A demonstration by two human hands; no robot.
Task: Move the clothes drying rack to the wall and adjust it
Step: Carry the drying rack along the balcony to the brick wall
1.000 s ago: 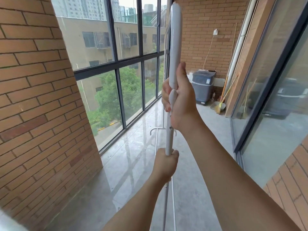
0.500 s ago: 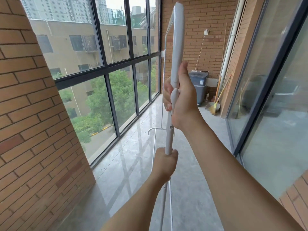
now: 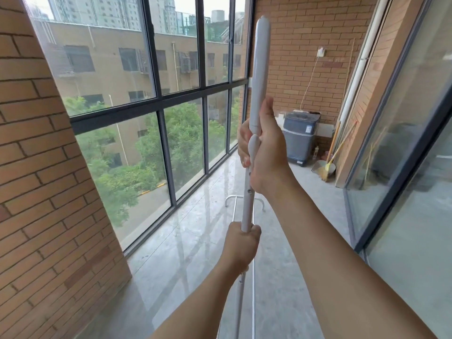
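Both fists are clamped on the drying rack (image 3: 259, 69) upright, right hand (image 3: 265, 152) above left hand (image 3: 241, 243), beside the window (image 3: 151, 99). A swing could knock the glass (the floor (image 3: 183, 253) looks slick).

Enclosed apartment balcony, upper floor.
Brick walls (image 3: 49, 167), floor-to-ceiling windows (image 3: 156, 94), washing machine (image 3: 300, 138), broom (image 3: 327, 167) in corner.

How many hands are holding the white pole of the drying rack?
2. The right hand grips the drying rack pole higher up, at its joint; the left hand grips it lower down.
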